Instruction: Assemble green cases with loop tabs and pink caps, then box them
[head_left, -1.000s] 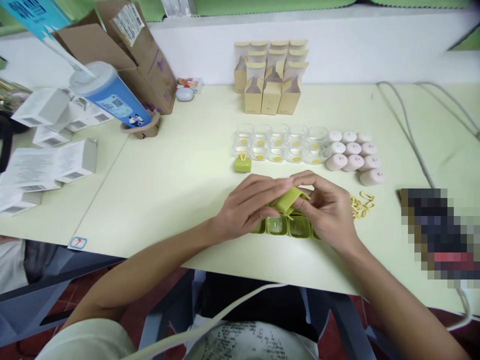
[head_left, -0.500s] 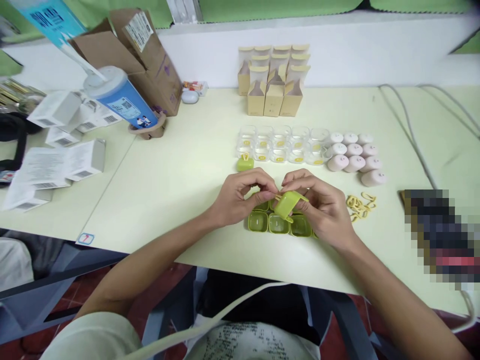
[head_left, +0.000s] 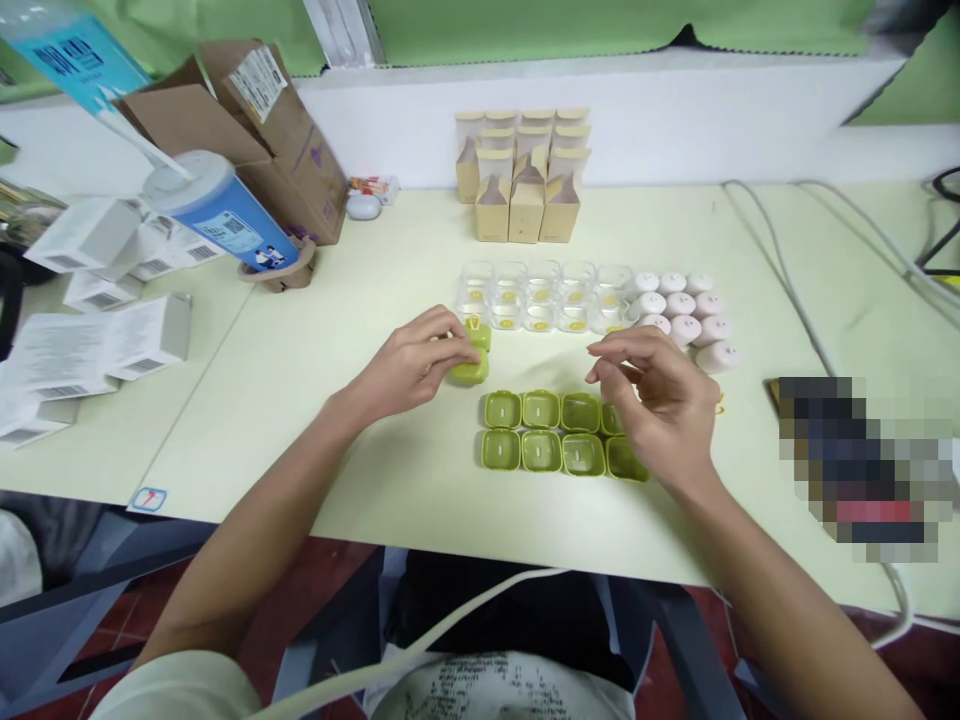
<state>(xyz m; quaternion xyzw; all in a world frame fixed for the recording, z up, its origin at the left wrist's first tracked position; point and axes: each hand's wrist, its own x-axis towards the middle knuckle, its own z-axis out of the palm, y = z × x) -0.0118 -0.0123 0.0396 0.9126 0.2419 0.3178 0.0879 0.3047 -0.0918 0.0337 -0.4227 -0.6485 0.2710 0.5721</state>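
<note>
My left hand [head_left: 416, 365] is closed on a small green plastic cup [head_left: 470, 372], placed on the table just in front of another green cup [head_left: 480, 336] with a yellow loop [head_left: 473, 323] on top. My right hand [head_left: 660, 410] hovers over the right end of two rows of open green cups [head_left: 541, 452]. Its fingers are loosely bent, thumb slightly apart, with nothing seen in them. It hides part of those cups and most of the yellow loops [head_left: 721, 403] behind it.
Behind my hands stand clear plastic cups [head_left: 541, 300] with yellow marks and pale pink rounded pieces [head_left: 680, 303]. Farther back are open tan boxes [head_left: 493, 215]. White boxes [head_left: 142, 340], a blue cup [head_left: 232, 225] and a carton [head_left: 300, 150] fill the left; a cable [head_left: 787, 270] crosses the right.
My left hand has carried the green cup left to beside the other looped one. The right hand has let go of it and moved right. The view has shifted slightly.
</note>
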